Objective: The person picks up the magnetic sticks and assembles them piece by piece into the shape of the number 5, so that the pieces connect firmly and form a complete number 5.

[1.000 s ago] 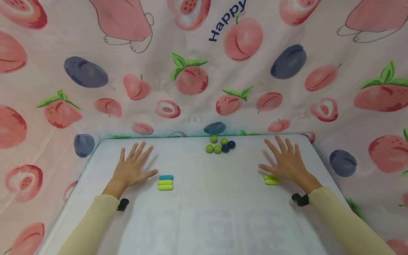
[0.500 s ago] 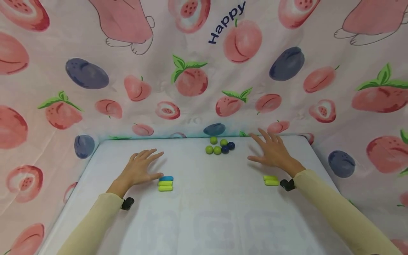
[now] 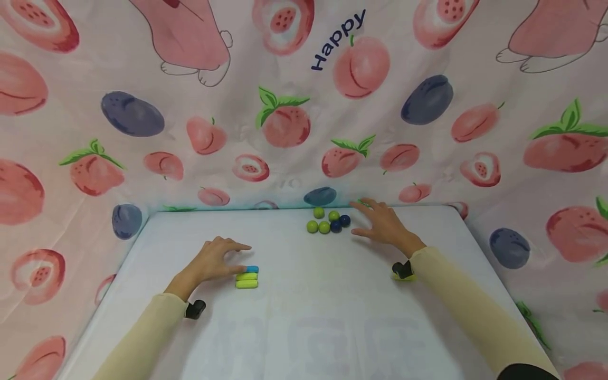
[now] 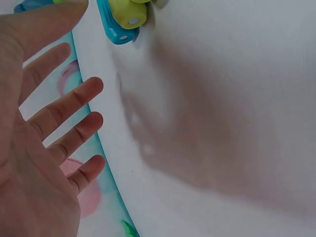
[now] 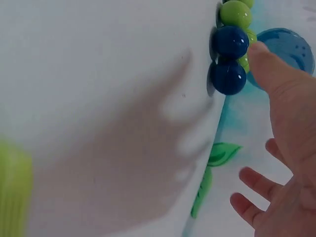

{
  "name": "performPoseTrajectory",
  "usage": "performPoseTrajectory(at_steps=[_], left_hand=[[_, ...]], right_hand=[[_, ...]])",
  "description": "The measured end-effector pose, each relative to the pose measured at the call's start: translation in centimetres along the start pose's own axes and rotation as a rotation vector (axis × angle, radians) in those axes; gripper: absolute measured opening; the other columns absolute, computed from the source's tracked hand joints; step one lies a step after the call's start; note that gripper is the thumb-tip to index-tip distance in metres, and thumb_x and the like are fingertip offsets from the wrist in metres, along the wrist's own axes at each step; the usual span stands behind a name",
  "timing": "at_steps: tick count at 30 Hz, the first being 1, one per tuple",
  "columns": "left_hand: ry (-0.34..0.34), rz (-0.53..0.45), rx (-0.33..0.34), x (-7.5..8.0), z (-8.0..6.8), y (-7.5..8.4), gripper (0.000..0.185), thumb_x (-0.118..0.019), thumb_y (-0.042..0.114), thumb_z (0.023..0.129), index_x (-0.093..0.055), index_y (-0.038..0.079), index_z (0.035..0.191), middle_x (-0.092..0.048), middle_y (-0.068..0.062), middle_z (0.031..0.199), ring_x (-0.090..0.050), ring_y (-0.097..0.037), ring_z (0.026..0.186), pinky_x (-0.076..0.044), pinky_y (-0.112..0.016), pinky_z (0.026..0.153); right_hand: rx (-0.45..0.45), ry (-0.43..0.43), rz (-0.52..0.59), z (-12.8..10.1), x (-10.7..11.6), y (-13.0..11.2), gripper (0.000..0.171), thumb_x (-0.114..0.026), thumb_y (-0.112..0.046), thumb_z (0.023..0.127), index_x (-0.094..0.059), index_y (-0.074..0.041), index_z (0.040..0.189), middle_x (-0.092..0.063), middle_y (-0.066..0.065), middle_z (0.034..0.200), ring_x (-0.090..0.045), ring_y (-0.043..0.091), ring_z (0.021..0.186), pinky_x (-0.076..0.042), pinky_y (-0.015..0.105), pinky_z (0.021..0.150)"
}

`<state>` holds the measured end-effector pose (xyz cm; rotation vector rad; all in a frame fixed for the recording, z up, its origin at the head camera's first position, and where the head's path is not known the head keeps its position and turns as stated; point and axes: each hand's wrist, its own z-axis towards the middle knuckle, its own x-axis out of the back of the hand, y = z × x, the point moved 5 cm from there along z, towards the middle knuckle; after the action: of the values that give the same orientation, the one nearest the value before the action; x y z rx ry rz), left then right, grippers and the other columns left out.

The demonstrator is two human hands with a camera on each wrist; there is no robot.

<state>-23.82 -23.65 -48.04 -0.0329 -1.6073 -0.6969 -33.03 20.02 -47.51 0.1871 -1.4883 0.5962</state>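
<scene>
Over the left part of the white table, my left hand (image 3: 211,262) hovers with fingers spread, its thumb overlapping a short blue stick (image 3: 252,269). Two yellow-green sticks (image 3: 246,284) lie side by side just below it; the left wrist view shows a pale round dot on the stick ends. My right hand (image 3: 382,224) reaches toward the back, thumb and fingers apart, just right of two dark blue balls (image 3: 336,226). Several green balls (image 3: 312,226) sit against these. Nothing is between the fingers of either hand.
More yellow-green sticks (image 3: 405,277) lie under the right wrist, mostly hidden by the black wrist camera (image 3: 402,269). A fruit-print cloth (image 3: 285,179) hangs along the table's back edge. Another black wrist camera (image 3: 195,310) sits on the left wrist.
My right hand has moved left from over the right sticks to beside the balls. My left hand has shifted right and slightly nearer, its thumb now over the blue stick.
</scene>
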Motion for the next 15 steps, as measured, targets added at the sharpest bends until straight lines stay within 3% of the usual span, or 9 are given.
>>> performPoseTrajectory(at_steps=[8,15], left_hand=[[-0.039,-0.053,0.015,-1.0,-0.2,0.0,0.042,-0.082,0.031,0.088,-0.074,0.02,0.128,-0.07,0.001,0.104,-0.057,-0.025,0.101,-0.039,-0.05,0.091],[-0.048,-0.069,-0.001,-1.2,-0.2,0.0,0.036,-0.082,0.028,0.088,-0.076,0.02,0.123,-0.07,0.003,0.1,-0.056,-0.021,0.095,-0.042,-0.041,0.084]], right_hand=[[-0.031,-0.022,0.148,1.1,-1.9,-0.4,0.068,-0.077,-0.03,0.094,-0.047,-0.021,0.154,-0.047,0.022,0.153,-0.041,0.046,0.141,-0.032,0.07,0.108],[-0.009,0.062,0.271,1.7,-2.9,-0.9,0.053,-0.075,-0.013,0.095,-0.057,-0.009,0.145,-0.061,0.016,0.141,-0.06,0.037,0.123,-0.047,0.056,0.101]])
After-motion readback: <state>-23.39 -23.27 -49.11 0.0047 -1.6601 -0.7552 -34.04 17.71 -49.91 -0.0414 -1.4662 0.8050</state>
